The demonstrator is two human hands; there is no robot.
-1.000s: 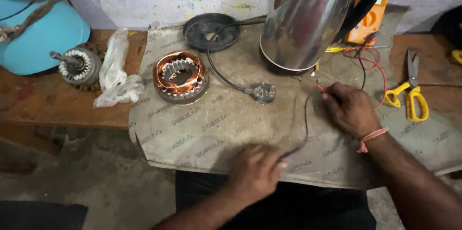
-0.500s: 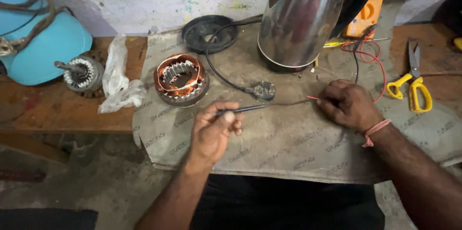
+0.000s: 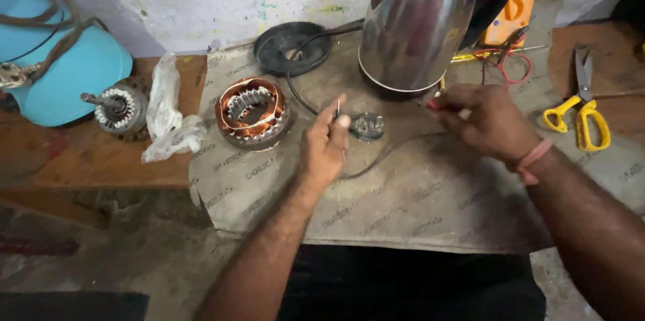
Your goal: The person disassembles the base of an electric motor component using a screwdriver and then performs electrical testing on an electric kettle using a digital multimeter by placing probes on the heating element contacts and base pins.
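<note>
Left hand point(image 3: 324, 150) pinching the thin dark wire point(image 3: 376, 160) end upright between thumb and fingertips, right hand point(image 3: 487, 121) clenching the same wire's far end, wire sagging between both grips over the wrinkled grey sheet point(image 3: 416, 207), copper-wound stator ring point(image 3: 253, 111) lying left of the grip, polished steel kettle point(image 3: 420, 22) standing behind, small metal plug point(image 3: 367, 126) resting just beyond the left thumb.
</note>
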